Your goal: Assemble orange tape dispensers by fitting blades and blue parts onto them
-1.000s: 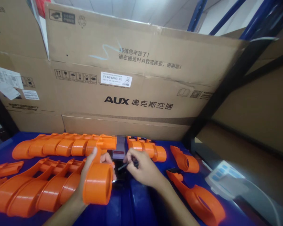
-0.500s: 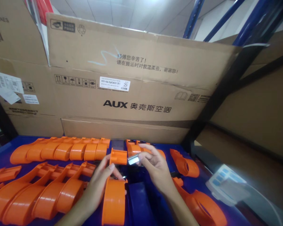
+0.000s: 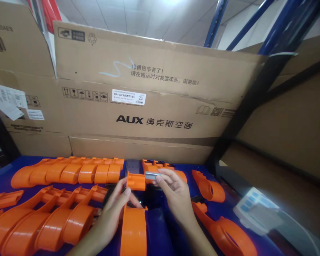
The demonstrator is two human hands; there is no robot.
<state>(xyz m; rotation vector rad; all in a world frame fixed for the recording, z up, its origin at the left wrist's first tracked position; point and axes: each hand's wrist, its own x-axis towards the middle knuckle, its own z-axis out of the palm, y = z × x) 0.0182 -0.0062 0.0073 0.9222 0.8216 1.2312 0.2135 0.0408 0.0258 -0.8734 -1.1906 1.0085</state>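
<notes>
Bearing orange parts, the tabletop lies under the right hand's metal piece.

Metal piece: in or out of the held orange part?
Mostly out: the metal piece, held by the right hand, shows beyond the end of the orange part in the left hand. Cannot tell whether its tip is inside.

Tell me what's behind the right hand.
Behind the right hand is a short row of orange ring-ended plastic parts; its left and right ends show. Fingers and the metal piece cover the middle, hiding those parts' lower fronts.
</notes>
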